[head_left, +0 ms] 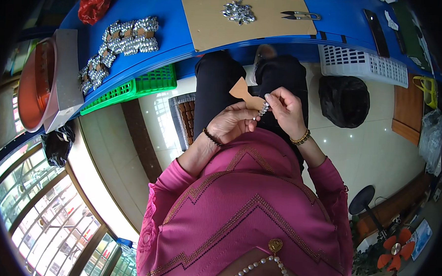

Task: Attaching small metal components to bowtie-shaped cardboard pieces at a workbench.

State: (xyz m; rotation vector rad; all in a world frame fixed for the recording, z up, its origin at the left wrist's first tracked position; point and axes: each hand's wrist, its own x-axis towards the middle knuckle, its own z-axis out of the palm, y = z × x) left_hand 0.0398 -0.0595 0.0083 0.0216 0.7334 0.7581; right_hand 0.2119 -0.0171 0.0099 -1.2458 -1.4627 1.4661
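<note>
Above my lap, my left hand (pixel 231 121) is closed on a small tan card (pixel 242 91) with a narrow waist and flared end. A short row of clear, silvery rhinestones (pixel 264 110) lies along the card's right edge, between my two hands. With thumb and fingers pinched, my right hand (pixel 287 111) grips the upper end of this rhinestone row. On the table ahead, a loose pile of similar rhinestones (pixel 239 12) rests on a flat cardboard sheet (pixel 206 31). Thread snips (pixel 301 15) lie to the right on the same sheet.
Several rhinestone-wrapped cards (pixel 132 35) line the blue table's (pixel 173 42) left side, near a red plastic bag (pixel 94 6). A dark phone (pixel 377 34) lies at right. Below the edge are a green basket (pixel 134 89), a white basket (pixel 364 65) and a black-bagged bin (pixel 344 101).
</note>
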